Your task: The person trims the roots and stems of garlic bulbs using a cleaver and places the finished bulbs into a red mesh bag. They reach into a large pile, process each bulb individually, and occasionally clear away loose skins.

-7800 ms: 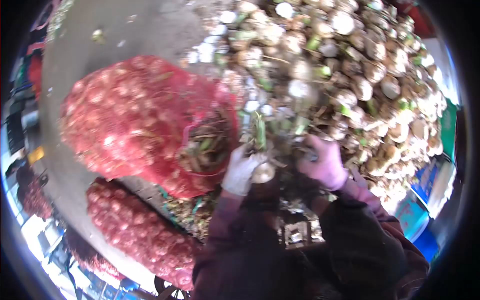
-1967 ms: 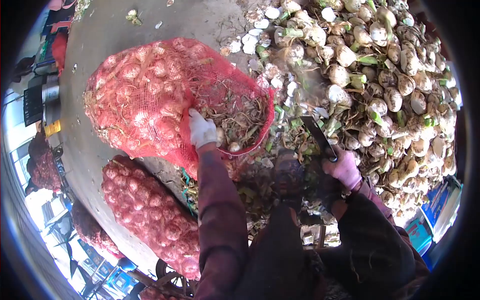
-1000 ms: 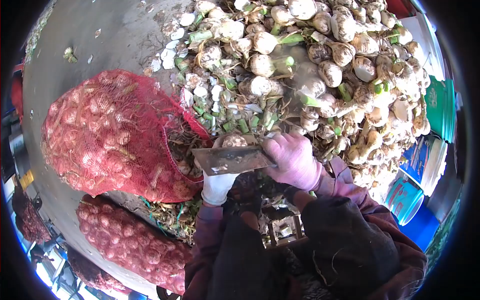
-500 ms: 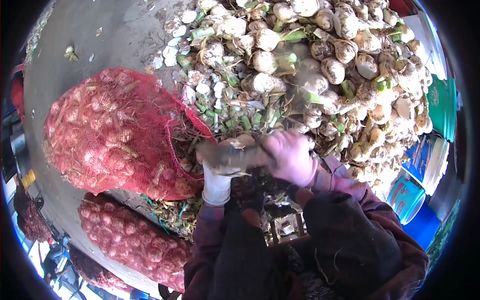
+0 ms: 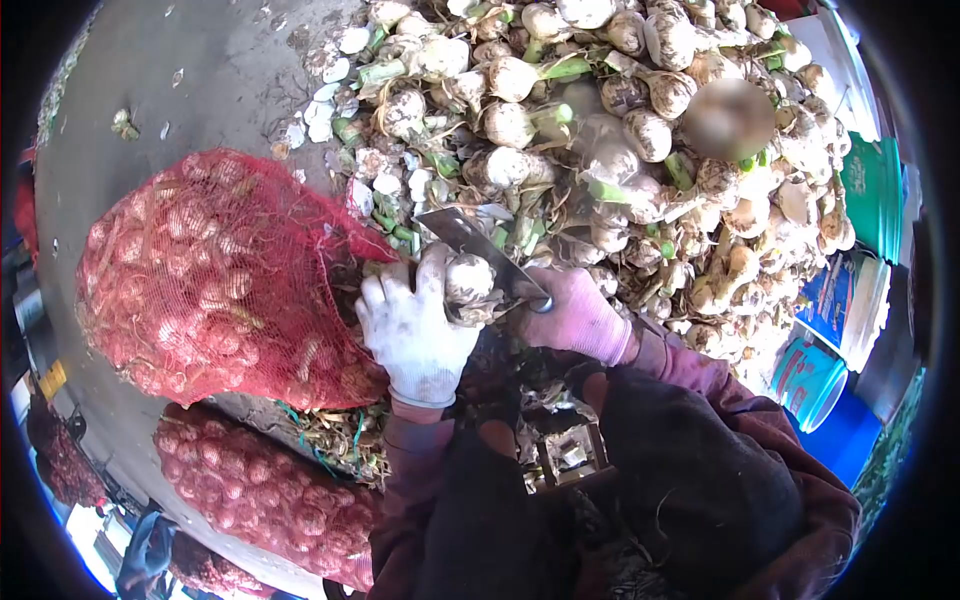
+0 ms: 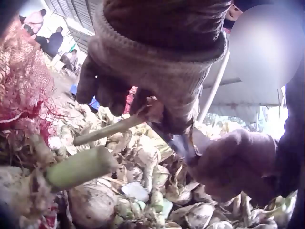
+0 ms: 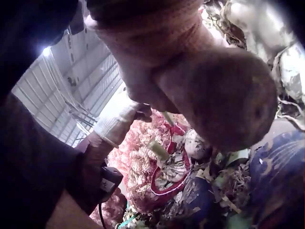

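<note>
My white-gloved left hand (image 5: pixel 418 335) has its fingers spread beside a bulb with dirty skin (image 5: pixel 468 280); whether it touches the bulb, I cannot tell. Below that hand in the left wrist view is a thick green stalk piece (image 6: pixel 81 168), with a thin stalk (image 6: pixel 112 130) close to the fingers. In the right wrist view, another bulb or the same one (image 7: pixel 195 144) shows right of a cut stalk (image 7: pixel 157 150), apart from the left fingertips. My right hand (image 5: pixel 575 315) grips the handle of a broad knife (image 5: pixel 475 245), its blade slanting up-left behind the bulb.
A large heap of bulbs (image 5: pixel 650 130) spreads ahead and right. At left, an open red mesh sack (image 5: pixel 220 280) lies on the concrete, with a second full sack (image 5: pixel 260 480) below. Buckets (image 5: pixel 808 385) stand at right; a small wooden frame (image 5: pixel 575 455) is between the legs.
My left hand has come out from under the blade and spread its fingers. The knife has swung from lying across the bulb to a slant behind it, still in my right hand.
</note>
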Motion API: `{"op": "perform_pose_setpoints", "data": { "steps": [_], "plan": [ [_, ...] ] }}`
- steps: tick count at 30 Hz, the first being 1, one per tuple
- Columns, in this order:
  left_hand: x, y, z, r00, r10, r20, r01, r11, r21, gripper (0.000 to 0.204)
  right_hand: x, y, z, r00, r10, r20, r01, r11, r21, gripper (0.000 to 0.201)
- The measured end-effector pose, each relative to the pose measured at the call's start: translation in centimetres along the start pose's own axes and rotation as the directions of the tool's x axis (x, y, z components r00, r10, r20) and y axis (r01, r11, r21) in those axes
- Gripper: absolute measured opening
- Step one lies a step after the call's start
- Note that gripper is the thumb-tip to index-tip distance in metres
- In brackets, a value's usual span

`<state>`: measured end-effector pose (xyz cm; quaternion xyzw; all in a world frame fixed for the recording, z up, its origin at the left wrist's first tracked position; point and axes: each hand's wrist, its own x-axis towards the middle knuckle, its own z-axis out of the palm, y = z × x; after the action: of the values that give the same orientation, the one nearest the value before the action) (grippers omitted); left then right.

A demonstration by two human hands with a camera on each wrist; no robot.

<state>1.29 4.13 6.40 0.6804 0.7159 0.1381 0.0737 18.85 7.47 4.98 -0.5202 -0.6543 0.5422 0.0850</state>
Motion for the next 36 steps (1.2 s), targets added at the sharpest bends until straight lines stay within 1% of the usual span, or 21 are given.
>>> {"op": "perform_pose_setpoints", "data": {
  "steps": [3, 4, 5, 6, 9, 10, 12, 16, 17, 19, 21, 23, 25, 27, 28, 29, 30, 31, 32, 34, 36],
  "plan": [
    [-0.6, -0.5, 1.3, 1.000, -0.013, 0.020, 0.015, 0.995, -0.103, 0.063, 0.2, 0.2, 0.0, 1.000, 0.010, -0.012, -0.010, 1.000, -0.012, 0.016],
    [-1.0, -0.6, 1.5, 0.983, -0.138, 0.120, 0.182, 0.806, -0.563, 0.059, 0.1, 0.4, 0.3, 0.999, -0.015, -0.032, 0.014, 0.999, -0.032, 0.017],
    [-1.6, -0.8, 1.9, 0.943, -0.199, 0.267, 0.327, 0.397, -0.858, 0.055, 0.0, 0.4, 0.3, 1.000, -0.013, -0.028, 0.012, 1.000, -0.028, 0.017],
    [-1.9, -1.3, 2.2, 0.821, -0.219, 0.527, 0.504, -0.156, -0.850, 0.055, -0.2, 0.4, 0.2, 1.000, -0.027, -0.010, 0.026, 0.997, -0.067, 0.019],
    [-2.6, -1.3, 1.8, 0.712, -0.108, 0.694, 0.405, -0.744, -0.531, 0.044, -0.5, -0.2, -0.1, 0.998, -0.053, -0.024, 0.049, 0.987, -0.154, 0.021],
    [-2.4, -1.0, 1.5, 0.713, -0.106, 0.693, 0.406, -0.744, -0.531, 0.044, -0.5, -0.3, -0.2, 0.996, -0.064, -0.054, 0.052, 0.979, -0.199, 0.022],
    [-2.2, -0.3, 1.3, 0.697, -0.340, 0.631, 0.491, -0.415, -0.766, 0.038, -0.3, -0.5, -0.4, 0.988, -0.112, -0.109, 0.089, 0.977, -0.195, 0.022],
    [-2.2, -0.1, 1.5, 0.742, -0.293, 0.603, 0.478, -0.400, -0.782, 0.033, 0.0, 0.6, -0.5, 0.967, -0.190, -0.169, 0.142, 0.955, -0.260, 0.022],
    [-2.4, -0.3, 1.0, 0.782, -0.266, 0.564, 0.393, -0.492, -0.777, 0.030, -0.1, 2.2, 0.1, 0.967, -0.190, -0.169, 0.142, 0.955, -0.260, 0.022],
    [-2.1, -1.0, -0.2, 0.891, -0.218, 0.398, 0.213, -0.574, -0.791, 0.022, -0.6, 5.5, 0.8, 0.973, -0.025, -0.228, -0.065, 0.923, -0.379, 0.024],
    [-0.2, -3.3, -1.6, 0.945, -0.224, 0.239, 0.253, 0.038, -0.967, 0.032, -2.1, 5.8, 0.1, 0.959, 0.006, -0.282, -0.057, 0.983, -0.173, 0.021],
    [3.0, -3.0, -2.0, 0.879, -0.435, 0.195, 0.164, -0.108, -0.981, 0.045, -1.9, 4.1, -0.4, 0.969, 0.135, -0.209, -0.149, 0.987, -0.053, 0.018],
    [6.4, 1.6, -4.5, 0.979, -0.202, 0.007, -0.061, -0.328, -0.943, 0.065, -0.8, 5.0, 0.0, 0.973, 0.161, -0.165, -0.172, 0.983, -0.056, 0.019],
    [9.4, 4.0, -8.3, 0.988, 0.149, 0.045, 0.023, 0.146, -0.989, 0.068, -1.0, 5.3, 0.6, 0.969, 0.131, -0.211, -0.151, 0.985, -0.081, 0.017],
    [9.5, 2.5, -5.6, 0.972, -0.062, 0.227, 0.234, 0.164, -0.958, 0.082, -1.0, 4.8, 0.5, 0.954, 0.239, -0.180, -0.246, 0.969, -0.018, 0.021],
    [8.8, -0.6, -1.6, 0.989, 0.147, 0.005, -0.081, 0.572, -0.816, 0.077, -0.8, 4.9, 0.2, 0.956, 0.231, -0.184, -0.239, 0.971, -0.024, 0.021],
    [7.6, -1.9, 0.5, 0.980, 0.141, 0.143, -0.086, 0.937, -0.337, 0.068, -0.8, 5.1, 0.0, 0.950, 0.272, -0.153, -0.277, 0.961, -0.015, 0.023],
    [6.1, -2.3, 1.6, 0.916, 0.120, 0.382, -0.154, 0.986, 0.057, 0.063, -1.2, 5.3, 0.1, 0.939, 0.323, -0.114, -0.326, 0.945, -0.001, 0.024],
    [4.9, -2.3, 2.7, 0.813, 0.029, 0.582, -0.193, 0.956, 0.222, 0.061, -1.2, 4.8, -0.1, 0.945, 0.295, -0.139, -0.307, 0.949, -0.070, 0.026],
    [2.1, -3.0, 4.5, 0.682, -0.006, 0.732, -0.249, 0.938, 0.239, 0.063, -1.1, 4.9, 0.2, 0.947, 0.295, -0.127, -0.304, 0.951, -0.054, 0.027],
    [1.0, -3.4, 5.6, 0.763, -0.005, 0.647, -0.139, 0.975, 0.172, 0.063, -0.9, 4.5, 0.4, 0.949, 0.289, -0.123, -0.296, 0.954, -0.041, 0.027]
  ]
}}
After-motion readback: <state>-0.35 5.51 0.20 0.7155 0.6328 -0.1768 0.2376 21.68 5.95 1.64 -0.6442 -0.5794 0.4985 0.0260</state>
